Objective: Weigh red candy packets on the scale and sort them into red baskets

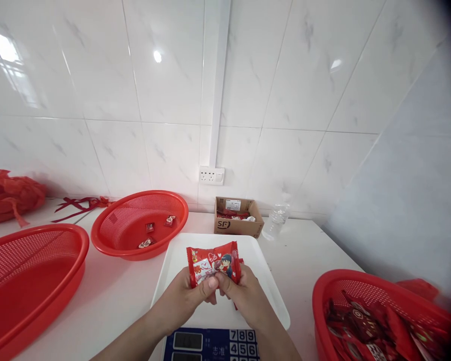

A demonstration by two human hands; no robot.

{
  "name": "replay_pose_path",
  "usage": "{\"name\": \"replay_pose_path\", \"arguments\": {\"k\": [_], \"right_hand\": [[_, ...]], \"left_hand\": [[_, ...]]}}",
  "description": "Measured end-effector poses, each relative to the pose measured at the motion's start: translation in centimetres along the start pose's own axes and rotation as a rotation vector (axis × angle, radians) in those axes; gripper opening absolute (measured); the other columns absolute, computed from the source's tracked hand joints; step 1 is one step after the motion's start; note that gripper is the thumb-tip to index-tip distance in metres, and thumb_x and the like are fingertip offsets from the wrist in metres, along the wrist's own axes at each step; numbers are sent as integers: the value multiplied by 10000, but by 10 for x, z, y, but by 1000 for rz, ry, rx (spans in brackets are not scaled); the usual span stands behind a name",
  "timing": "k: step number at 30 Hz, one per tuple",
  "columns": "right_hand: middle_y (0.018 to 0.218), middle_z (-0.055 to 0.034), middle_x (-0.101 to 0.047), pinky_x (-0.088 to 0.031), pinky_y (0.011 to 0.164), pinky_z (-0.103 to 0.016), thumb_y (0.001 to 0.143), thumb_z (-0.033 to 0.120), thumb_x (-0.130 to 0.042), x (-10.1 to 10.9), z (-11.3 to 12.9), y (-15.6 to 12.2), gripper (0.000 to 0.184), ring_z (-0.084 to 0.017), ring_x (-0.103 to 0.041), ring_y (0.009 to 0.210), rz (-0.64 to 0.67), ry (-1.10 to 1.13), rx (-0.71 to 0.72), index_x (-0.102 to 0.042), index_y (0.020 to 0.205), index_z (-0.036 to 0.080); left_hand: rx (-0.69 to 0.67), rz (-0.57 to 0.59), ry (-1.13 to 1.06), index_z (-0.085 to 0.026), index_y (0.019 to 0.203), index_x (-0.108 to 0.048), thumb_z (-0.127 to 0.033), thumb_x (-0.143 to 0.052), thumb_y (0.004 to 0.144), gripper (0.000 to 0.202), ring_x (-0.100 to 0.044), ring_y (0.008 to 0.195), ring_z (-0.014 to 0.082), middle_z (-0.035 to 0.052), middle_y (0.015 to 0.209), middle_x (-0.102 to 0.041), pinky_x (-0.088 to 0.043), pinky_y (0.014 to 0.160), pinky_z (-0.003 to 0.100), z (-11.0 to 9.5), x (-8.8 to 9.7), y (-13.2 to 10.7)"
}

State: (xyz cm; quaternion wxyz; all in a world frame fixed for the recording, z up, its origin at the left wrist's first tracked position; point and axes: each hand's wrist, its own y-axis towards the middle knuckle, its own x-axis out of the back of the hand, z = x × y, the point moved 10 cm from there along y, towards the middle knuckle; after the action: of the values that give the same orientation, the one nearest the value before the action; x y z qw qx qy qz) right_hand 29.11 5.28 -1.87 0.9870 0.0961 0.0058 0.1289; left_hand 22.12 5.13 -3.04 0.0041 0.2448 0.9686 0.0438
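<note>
Both my hands hold a red candy packet with a cartoon print, upright above the white scale tray. My left hand pinches its lower left edge, fingers closed. Closed on the packet's lower right side is my right hand, thumb meeting the left thumb in the middle. The scale's blue keypad and display sit just below my wrists.
A red mesh basket behind the tray holds three small candies. Another red basket lies at left, and one full of red packets at right. A cardboard box and clear plastic bottle stand by the tiled wall. Red net bags sit far left.
</note>
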Motion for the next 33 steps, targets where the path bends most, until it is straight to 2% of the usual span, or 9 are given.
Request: {"name": "replay_pose_path", "arguments": {"k": [6, 10, 15, 20, 25, 30, 33], "right_hand": [[563, 6, -514, -354, 482, -225, 762, 688, -415, -1, -14, 2, 519, -109, -460, 528, 67, -61, 27, -503, 679, 183], [513, 22, -459, -337, 476, -226, 817, 636, -374, 11, -21, 1, 499, -96, -425, 485, -42, -146, -14, -450, 616, 186], [481, 23, -443, -338, 463, -237, 837, 597, -366, 15, -10, -1, 487, -99, -415, 454, -111, -212, 46, -441, 575, 193], [495, 15, -481, -361, 471, -227, 854, 580, -340, 13, -7, 0, 494, -99, -440, 462, -100, -230, 61, -440, 561, 195], [521, 2, -511, -390, 498, -233, 832, 606, -359, 16, -8, 0, 489, -116, -482, 501, -136, -264, 78, -454, 590, 191], [502, 9, -493, -370, 476, -229, 853, 552, -368, 18, -5, -2, 463, -112, -467, 484, -170, -297, 89, -451, 576, 191], [514, 7, -512, -373, 486, -229, 854, 522, -394, 11, 2, -3, 435, -114, -471, 495, -124, -322, 141, -470, 588, 186]], "left_hand": [[23, -54, -100, -154, 711, -587, -484, -523, 805, 349, -505, 632, 130, 22, 643, -580, -400, 628, 263, 0, 5, 0], [49, -48, -125, -154, 752, -590, -474, -527, 810, 331, -493, 622, 117, 19, 664, -585, -392, 613, 248, 3, 4, -1], [75, -46, -49, -147, 734, -575, -530, -518, 792, 391, -486, 611, 114, 10, 644, -554, -402, 614, 247, 7, 3, -2], [98, -55, -52, -138, 736, -578, -562, -433, 823, 456, -511, 624, 129, 35, 687, -577, -408, 635, 274, 12, 6, -2], [111, -126, -97, -142, 746, -583, -568, -480, 796, 441, -516, 626, 138, 29, 648, -572, -413, 644, 282, 15, 15, -2], [101, -126, -83, -149, 737, -613, -524, -521, 793, 390, -532, 632, 139, 23, 634, -591, -426, 637, 270, 13, 16, -4], [88, -153, -175, -151, 861, -635, -494, -550, 788, 360, -555, 684, 155, 40, 704, -631, -434, 652, 273, 14, 21, -4]]}}
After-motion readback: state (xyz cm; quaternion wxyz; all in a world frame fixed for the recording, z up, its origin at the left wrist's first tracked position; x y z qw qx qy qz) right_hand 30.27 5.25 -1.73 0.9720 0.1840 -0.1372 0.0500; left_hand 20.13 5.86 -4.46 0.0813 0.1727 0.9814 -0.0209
